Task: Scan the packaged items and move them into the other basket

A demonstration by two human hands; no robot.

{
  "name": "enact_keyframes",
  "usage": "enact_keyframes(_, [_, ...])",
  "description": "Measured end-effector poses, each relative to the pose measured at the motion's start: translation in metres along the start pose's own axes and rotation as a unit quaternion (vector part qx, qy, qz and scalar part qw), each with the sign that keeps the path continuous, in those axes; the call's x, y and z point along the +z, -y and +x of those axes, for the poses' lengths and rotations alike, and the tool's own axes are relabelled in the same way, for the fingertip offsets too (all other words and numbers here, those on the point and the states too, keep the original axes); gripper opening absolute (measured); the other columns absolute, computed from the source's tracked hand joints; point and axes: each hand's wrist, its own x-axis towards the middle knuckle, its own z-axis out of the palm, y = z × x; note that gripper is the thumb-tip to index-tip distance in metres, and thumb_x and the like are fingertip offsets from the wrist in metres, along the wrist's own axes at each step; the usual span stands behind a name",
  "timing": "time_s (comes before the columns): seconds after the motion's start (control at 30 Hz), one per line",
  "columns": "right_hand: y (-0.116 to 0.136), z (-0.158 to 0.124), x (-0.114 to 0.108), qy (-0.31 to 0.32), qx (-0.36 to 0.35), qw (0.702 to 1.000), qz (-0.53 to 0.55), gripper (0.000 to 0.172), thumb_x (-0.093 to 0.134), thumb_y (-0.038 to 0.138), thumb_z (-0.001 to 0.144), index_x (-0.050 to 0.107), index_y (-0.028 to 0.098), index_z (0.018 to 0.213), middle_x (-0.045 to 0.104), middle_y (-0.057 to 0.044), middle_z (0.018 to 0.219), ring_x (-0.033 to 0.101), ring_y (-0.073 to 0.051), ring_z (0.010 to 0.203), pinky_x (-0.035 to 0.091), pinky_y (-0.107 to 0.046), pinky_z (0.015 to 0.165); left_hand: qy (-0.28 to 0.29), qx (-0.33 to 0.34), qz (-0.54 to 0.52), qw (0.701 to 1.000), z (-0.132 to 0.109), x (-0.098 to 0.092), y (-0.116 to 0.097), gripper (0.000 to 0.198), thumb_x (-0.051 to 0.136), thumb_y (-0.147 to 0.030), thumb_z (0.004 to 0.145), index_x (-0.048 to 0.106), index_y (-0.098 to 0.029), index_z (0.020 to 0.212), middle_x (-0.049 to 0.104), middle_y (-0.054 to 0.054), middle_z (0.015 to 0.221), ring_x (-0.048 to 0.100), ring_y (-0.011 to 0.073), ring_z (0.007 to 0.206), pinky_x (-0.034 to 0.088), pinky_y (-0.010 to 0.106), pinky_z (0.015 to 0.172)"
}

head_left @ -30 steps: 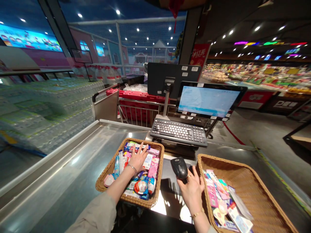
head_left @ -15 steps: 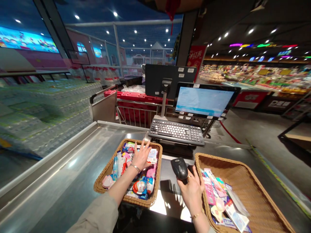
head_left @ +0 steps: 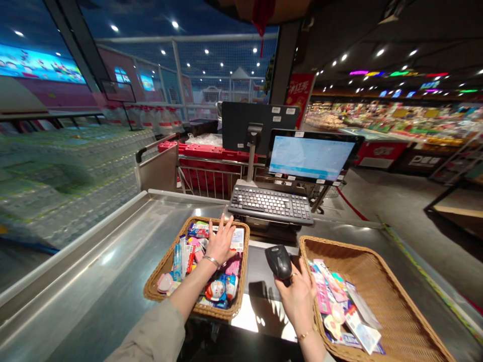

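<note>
My left hand (head_left: 219,243) reaches over the left wicker basket (head_left: 153,286), fingers spread above the packed goods. Beside its fingertips is a white card-like packet (head_left: 238,238) with a barcode; whether they touch, I cannot tell. Around the hand lie blue tube-like packs (head_left: 177,261), a red-and-white pack (head_left: 190,259) and a round blue, white and red toy-like pack (head_left: 216,290). My right hand (head_left: 297,297) is closed around a black barcode scanner (head_left: 278,261), held over the counter between the two baskets.
The right wicker basket (head_left: 396,296) holds several packets at its left side. Behind the baskets stand a keyboard (head_left: 269,202), a lit screen (head_left: 310,157) and a second monitor (head_left: 237,125) seen from the back. A metal rim (head_left: 75,244) edges the counter (head_left: 124,251) on the left.
The view has shifted slightly. My left hand stays over the left basket with its fingers spread, and my right hand keeps hold of the barcode scanner.
</note>
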Motion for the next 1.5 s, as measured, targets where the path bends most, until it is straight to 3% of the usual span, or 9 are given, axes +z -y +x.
enact_keyframes(0.23, [0.0,-0.001,-0.003,0.001,-0.006,1.0,0.008,0.035,0.057,0.029,0.074,0.067,0.022,0.106,0.065,-0.005,0.126,0.037,-0.03,0.137,0.018,-0.052,0.111,-0.012,-0.025,-0.007,1.0,-0.002,-0.003,-0.001,0.079,0.073,-0.05,0.068,0.048,-0.02,0.137,0.042,0.012,0.15,0.005,0.0388,0.148,-0.009,0.07,0.113])
enact_keyframes(0.47, [0.004,0.0,-0.009,0.007,0.003,1.0,0.016,0.034,0.057,0.03,0.075,0.068,0.021,0.106,0.063,-0.007,0.128,0.036,-0.03,0.137,0.018,-0.052,0.112,0.008,-0.055,-0.001,0.998,-0.014,0.019,0.007,0.076,0.073,-0.053,0.068,0.052,-0.018,0.132,0.058,0.015,0.134,0.01,0.0395,0.147,-0.005,0.07,0.113])
enact_keyframes(0.7, [0.008,0.0,-0.014,0.017,0.017,0.999,0.021,0.033,0.056,0.028,0.075,0.069,0.022,0.104,0.063,-0.005,0.129,0.035,-0.029,0.138,0.015,-0.051,0.113,0.056,-0.047,0.002,0.997,-0.021,0.032,0.013,0.073,0.068,-0.058,0.071,0.053,-0.019,0.131,0.06,0.015,0.131,0.017,0.0391,0.146,-0.007,0.071,0.112])
enact_keyframes(0.87, [0.007,-0.001,-0.013,0.017,0.01,1.0,0.019,0.032,0.054,0.028,0.075,0.069,0.022,0.103,0.063,-0.005,0.129,0.035,-0.029,0.138,0.016,-0.051,0.113,0.087,-0.031,0.005,0.996,-0.025,0.032,0.027,0.078,0.069,-0.06,0.068,0.05,-0.023,0.135,0.052,0.013,0.143,0.016,0.0396,0.146,-0.005,0.073,0.11])
enact_keyframes(1.1, [0.007,-0.001,-0.01,0.005,-0.013,1.0,0.008,0.035,0.055,0.028,0.075,0.068,0.021,0.107,0.065,-0.007,0.126,0.036,-0.03,0.137,0.016,-0.052,0.113,0.136,-0.028,0.008,0.99,-0.029,0.03,0.041,0.082,0.076,-0.05,0.064,0.048,-0.025,0.137,0.052,0.014,0.142,0.02,0.0394,0.145,-0.009,0.073,0.109])
enact_keyframes(1.27, [0.008,-0.002,-0.01,0.005,-0.014,1.0,0.012,0.036,0.054,0.028,0.075,0.067,0.021,0.108,0.065,-0.007,0.125,0.035,-0.03,0.137,0.016,-0.053,0.113,0.124,-0.025,-0.025,0.992,-0.029,0.025,0.037,0.074,0.074,-0.043,0.067,0.049,-0.023,0.134,0.06,0.012,0.133,0.032,0.0361,0.141,-0.013,0.071,0.109])
enact_keyframes(1.5, [0.009,-0.004,-0.011,0.011,-0.006,1.0,0.021,0.038,0.053,0.028,0.075,0.067,0.02,0.109,0.064,-0.007,0.128,0.033,-0.03,0.138,0.013,-0.054,0.113,0.067,-0.027,-0.015,0.997,-0.023,0.016,0.029,0.065,0.067,-0.044,0.076,0.048,-0.022,0.135,0.058,0.014,0.134,0.034,0.0365,0.14,-0.006,0.071,0.111])
